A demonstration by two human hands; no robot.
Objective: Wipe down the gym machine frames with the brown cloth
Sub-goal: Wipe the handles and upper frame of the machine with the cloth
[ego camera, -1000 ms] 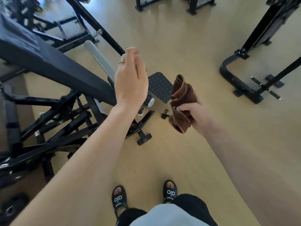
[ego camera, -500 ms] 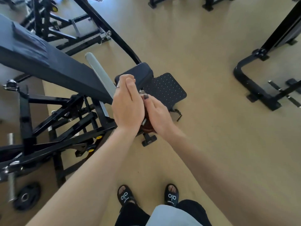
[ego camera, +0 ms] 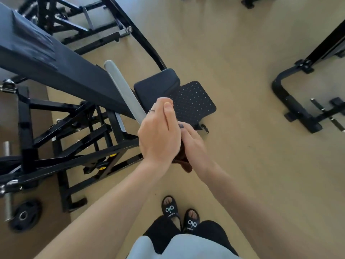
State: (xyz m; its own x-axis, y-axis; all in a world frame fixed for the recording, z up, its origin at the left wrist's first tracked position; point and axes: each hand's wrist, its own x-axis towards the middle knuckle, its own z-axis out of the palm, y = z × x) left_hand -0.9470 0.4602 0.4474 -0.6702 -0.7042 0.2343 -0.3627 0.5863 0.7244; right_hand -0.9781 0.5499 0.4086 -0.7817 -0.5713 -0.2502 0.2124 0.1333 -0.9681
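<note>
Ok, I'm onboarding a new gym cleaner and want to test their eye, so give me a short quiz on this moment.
1. True or false: the brown cloth lies spread on the floor.
2. Which hand wears a ring? A) left hand B) right hand C) neither
3. Fill in: the dotted black footplate sits just beyond the padded ____ seat.

Key:
1. False. The cloth is bunched between the two hands, only a corner showing below them.
2. A.
3. Black.
</note>
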